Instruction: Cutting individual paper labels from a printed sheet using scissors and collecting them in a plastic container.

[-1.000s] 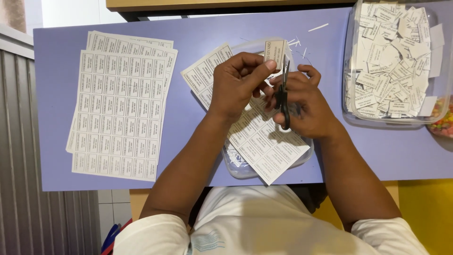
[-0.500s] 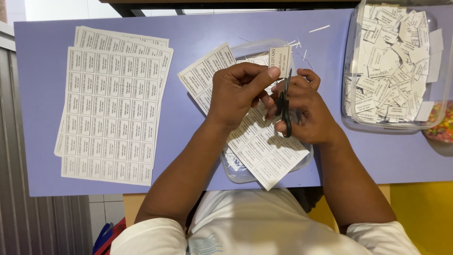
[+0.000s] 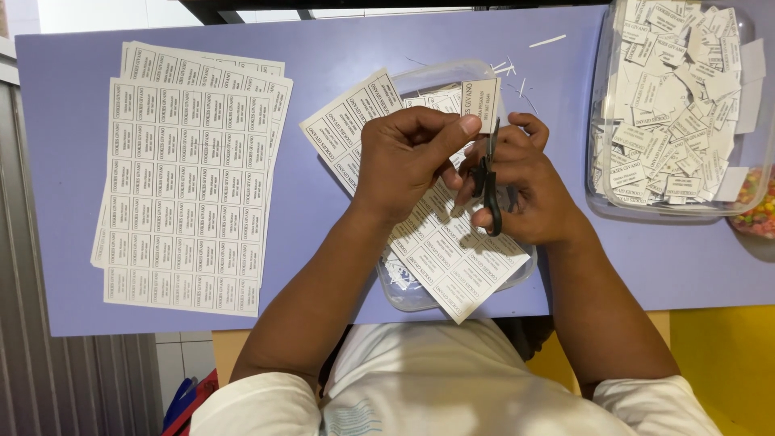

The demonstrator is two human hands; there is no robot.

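My left hand (image 3: 408,157) pinches a narrow paper strip of labels (image 3: 482,103) between thumb and fingers. My right hand (image 3: 521,182) grips black-handled scissors (image 3: 489,182), blades pointing up at the strip's lower edge. Under both hands lies a partly cut sheet of printed labels (image 3: 448,250), resting across a shallow clear plastic tray (image 3: 420,297).
A stack of uncut label sheets (image 3: 190,173) lies at the left on the lilac table (image 3: 323,48). A clear plastic tub (image 3: 601,198) full of cut labels (image 3: 678,105) stands at the right. Thin paper trimmings (image 3: 549,40) lie near the far edge. Coloured sweets (image 3: 759,210) show at far right.
The hands stay over the tray with strip and scissors; they shifted only slightly while the camera view drifted.
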